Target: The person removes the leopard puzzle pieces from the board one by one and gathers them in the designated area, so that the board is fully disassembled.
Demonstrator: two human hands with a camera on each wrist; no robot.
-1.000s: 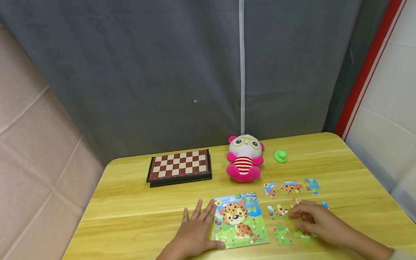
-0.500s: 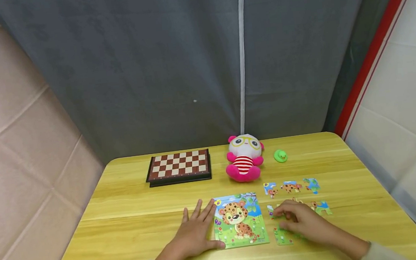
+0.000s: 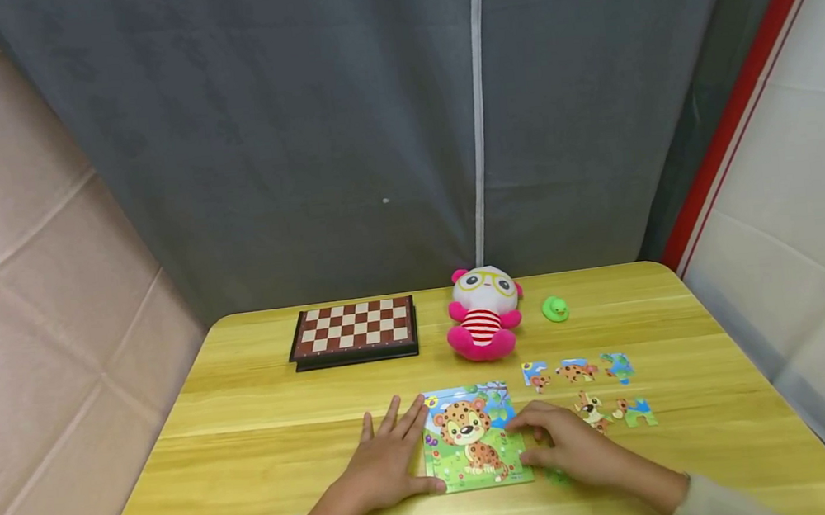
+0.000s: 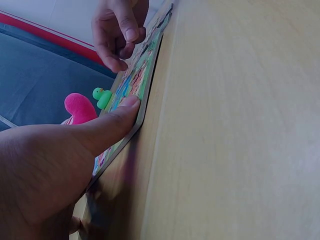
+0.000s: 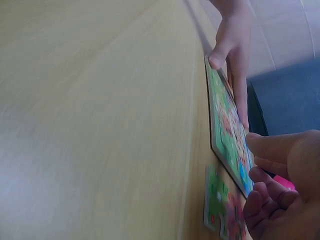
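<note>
In the head view a square jigsaw board (image 3: pixel 458 460) with a picture of a spotted leopard cub lies flat on the table. My left hand (image 3: pixel 383 463) rests at its left side, fingers spread and straight, thumb on the lower left corner. Over the board's right edge is my right hand (image 3: pixel 572 441), its fingers loosely bent with nothing seen between them in the left wrist view. Loose puzzle pieces (image 3: pixel 576 370) lie right of the board, some hidden under the right hand. One green piece (image 5: pixel 216 197) shows beside the board in the right wrist view.
Behind the board sit a pink and white plush panda (image 3: pixel 486 325) and a small green rubber duck (image 3: pixel 555 308). A checkered game board (image 3: pixel 352 330) lies at the back left. The wooden table (image 3: pixel 252 455) meets a grey curtain (image 3: pixel 300 177) at its far edge.
My right hand has moved left from above the loose pieces to the board's right edge, uncovering middle-row pieces on the right. The left hand has stayed in place.
</note>
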